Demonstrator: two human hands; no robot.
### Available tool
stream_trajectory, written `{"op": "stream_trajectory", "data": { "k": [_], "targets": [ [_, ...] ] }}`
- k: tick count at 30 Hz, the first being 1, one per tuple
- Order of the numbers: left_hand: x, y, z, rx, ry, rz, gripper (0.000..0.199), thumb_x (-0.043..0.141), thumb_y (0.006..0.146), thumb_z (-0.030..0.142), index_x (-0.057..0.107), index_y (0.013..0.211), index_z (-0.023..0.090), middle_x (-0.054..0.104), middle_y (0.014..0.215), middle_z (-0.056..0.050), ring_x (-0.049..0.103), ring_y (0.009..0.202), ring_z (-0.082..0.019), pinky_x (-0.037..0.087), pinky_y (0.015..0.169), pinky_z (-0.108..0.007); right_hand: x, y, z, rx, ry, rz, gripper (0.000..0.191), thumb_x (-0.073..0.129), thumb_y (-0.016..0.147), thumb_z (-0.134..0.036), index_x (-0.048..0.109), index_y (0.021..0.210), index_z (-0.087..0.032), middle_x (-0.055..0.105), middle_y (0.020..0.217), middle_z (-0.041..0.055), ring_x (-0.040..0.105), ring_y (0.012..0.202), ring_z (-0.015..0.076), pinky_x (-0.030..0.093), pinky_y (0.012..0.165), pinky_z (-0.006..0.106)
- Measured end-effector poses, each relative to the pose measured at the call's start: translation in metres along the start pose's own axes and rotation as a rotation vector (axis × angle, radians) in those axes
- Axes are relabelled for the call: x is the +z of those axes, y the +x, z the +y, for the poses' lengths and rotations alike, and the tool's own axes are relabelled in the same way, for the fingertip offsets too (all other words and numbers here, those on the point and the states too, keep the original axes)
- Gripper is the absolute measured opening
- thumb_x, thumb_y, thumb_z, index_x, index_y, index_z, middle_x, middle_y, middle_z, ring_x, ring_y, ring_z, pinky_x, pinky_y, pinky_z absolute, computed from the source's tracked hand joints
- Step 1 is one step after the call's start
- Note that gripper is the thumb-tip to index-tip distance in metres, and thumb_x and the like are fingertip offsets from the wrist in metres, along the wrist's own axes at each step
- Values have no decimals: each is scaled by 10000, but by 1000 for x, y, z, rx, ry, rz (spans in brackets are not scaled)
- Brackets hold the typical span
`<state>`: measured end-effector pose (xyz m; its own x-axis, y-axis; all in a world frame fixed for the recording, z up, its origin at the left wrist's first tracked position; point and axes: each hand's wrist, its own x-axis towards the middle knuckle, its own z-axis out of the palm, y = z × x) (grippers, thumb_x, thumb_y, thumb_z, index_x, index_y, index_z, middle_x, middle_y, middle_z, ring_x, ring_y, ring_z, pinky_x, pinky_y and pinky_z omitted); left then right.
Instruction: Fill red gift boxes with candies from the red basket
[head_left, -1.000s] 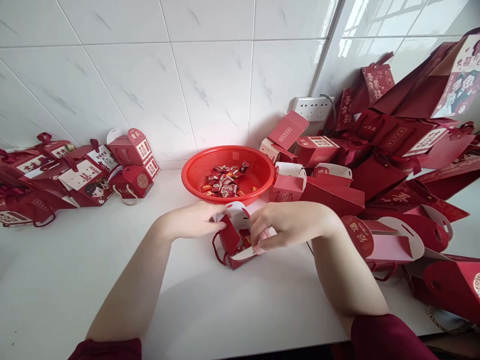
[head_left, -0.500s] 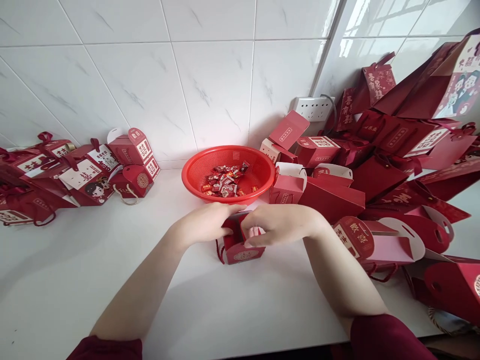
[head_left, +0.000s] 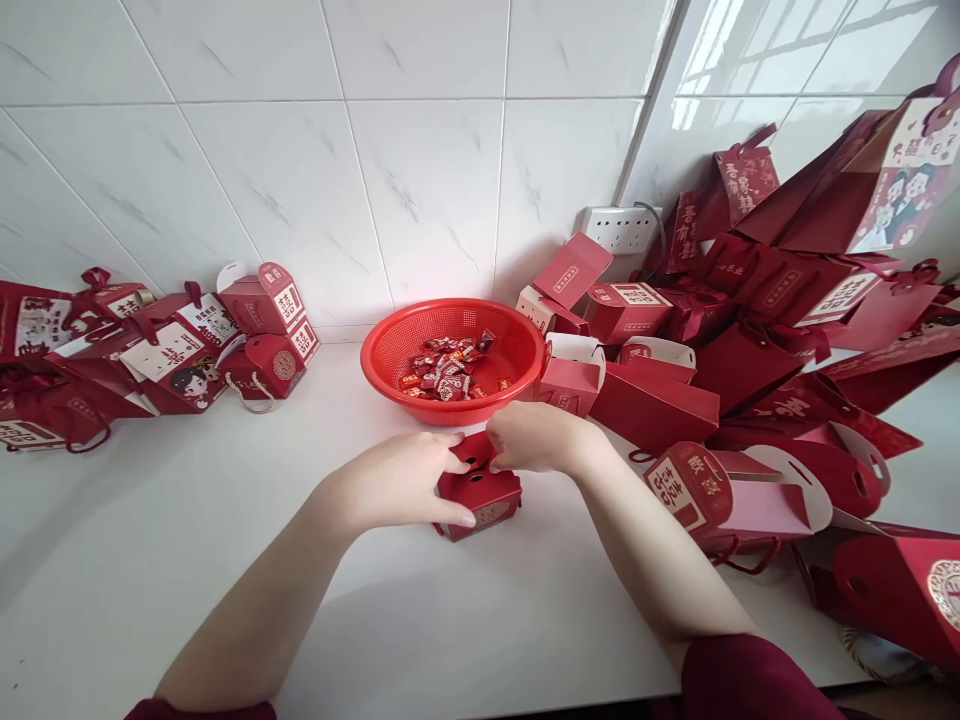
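A small red gift box [head_left: 480,492] stands on the white counter, its two holed top flaps folded inward and a round gold print on the near side. My left hand [head_left: 409,478] is at its left side, thumb along the near face and fingers at the top. From the far right, my right hand [head_left: 536,437] has its fingers bent down onto the top flap, the fingertips partly hidden. Just behind the box sits a red plastic basket [head_left: 375,372] with wrapped candies [head_left: 448,368] inside.
On the left are several decorated red boxes [head_left: 274,365] against the tiled wall. Many more boxes and bags [head_left: 780,375] crowd the right side, some with open flaps. A white power strip [head_left: 619,230] rests by the wall.
The box's flaps have come together over its top, where the inside showed before. My right hand has moved back from the near right side; my left thumb now lies on the front.
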<state>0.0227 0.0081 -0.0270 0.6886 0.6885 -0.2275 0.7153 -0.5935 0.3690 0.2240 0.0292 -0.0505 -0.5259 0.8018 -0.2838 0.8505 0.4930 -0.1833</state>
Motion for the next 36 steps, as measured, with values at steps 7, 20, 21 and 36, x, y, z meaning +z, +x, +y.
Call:
{"op": "stream_trajectory", "data": {
  "k": [7,20,21,36],
  "targets": [
    [23,-2,7,-58,13,71,358,636,832,460,627,1108,232,643,1097,-63,626,957,-255,483,786,-335,-2,-5,2,-35,20,29,100,603,796,-199,654,862,-144,683,838,95,598,665,190,322,488,266],
    [87,-6,-30,25,-156,486,563,570,925,441,350,1421,289,371,1525,-78,387,1396,-250,405,1128,-426,2,-18,-8,-146,37,228,203,436,903,-61,611,919,-162,646,907,57,563,682,146,320,544,254],
    [92,-5,-34,36,-167,519,592,572,927,431,320,1444,291,354,1536,-78,370,1408,-246,393,1142,-427,3,-16,-9,-162,49,245,201,430,925,-86,615,931,-164,648,922,58,567,692,145,330,557,251],
    [120,5,-58,271,-132,546,750,721,818,407,338,1444,253,204,1599,-142,265,1471,-317,379,1156,-481,16,7,-19,-136,-23,158,220,484,844,-59,684,899,-134,703,853,94,619,684,183,287,491,264]
  ]
}}
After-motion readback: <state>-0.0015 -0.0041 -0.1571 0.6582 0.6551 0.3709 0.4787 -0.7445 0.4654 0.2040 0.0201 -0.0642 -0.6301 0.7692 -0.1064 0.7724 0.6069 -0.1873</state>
